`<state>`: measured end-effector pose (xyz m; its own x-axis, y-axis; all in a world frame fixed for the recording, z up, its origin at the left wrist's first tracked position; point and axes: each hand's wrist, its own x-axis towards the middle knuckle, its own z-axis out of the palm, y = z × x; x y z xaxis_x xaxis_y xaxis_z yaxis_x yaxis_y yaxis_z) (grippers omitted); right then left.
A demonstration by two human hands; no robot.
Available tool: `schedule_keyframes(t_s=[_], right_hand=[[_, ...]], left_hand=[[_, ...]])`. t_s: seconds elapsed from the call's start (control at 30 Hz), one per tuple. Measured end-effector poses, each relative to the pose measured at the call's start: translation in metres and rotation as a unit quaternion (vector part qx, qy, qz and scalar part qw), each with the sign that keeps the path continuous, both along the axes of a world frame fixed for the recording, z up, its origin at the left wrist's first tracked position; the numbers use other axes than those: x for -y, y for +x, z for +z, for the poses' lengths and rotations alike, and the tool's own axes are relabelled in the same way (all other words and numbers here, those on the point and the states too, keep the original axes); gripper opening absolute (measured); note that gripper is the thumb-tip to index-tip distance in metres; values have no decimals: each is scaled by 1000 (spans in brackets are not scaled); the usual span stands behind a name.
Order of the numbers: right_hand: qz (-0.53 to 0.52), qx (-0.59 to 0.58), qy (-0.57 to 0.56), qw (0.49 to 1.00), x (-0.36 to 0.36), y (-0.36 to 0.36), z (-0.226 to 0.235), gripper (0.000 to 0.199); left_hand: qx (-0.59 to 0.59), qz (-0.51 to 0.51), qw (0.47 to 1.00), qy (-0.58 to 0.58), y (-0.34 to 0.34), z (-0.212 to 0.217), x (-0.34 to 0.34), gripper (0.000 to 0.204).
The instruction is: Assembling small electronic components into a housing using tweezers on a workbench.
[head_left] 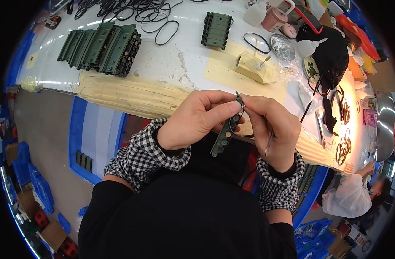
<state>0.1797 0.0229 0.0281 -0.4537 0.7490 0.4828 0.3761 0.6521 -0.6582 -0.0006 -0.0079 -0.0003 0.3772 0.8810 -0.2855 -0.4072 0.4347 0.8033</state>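
Over the table's near edge, my left hand (193,121) grips a dark green toy tank chassis (224,139), thumb across its upper end. The piece stands steeply tilted, with a row of small round wheels along its visible side. My right hand (277,123) is closed, its thumb and forefinger pinching at the chassis's upper end. A black rubber loop (242,135) runs from the chassis toward my right fingers; part of it is hidden. A thin metal tool (270,142) sticks out below those fingers; its tip is hidden.
Several green chassis (104,47) stand in a row at back left; another chassis (217,30) lies at back centre. Black loops (166,33) are heaped behind. A tape-wrapped block (258,67) sits beyond my hands. Blue trays (76,134) flank me below the table. Another person (348,196) sits at right.
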Motion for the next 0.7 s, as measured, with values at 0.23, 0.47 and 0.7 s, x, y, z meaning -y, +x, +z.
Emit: schedule_keyframes(t_s=[0.23, 0.47, 0.7], right_hand=[[9, -15, -20, 1000, 1, 2, -3, 17], [-19, -32, -82, 996, 4, 4, 0, 16], [6, 9, -56, 998, 4, 6, 10, 15]], left_hand=[[-33, -4, 999, 8, -2, 0, 0, 34], [-15, -21, 999, 27, -3, 2, 2, 37], [-35, -37, 997, 66, -7, 0, 3, 39]])
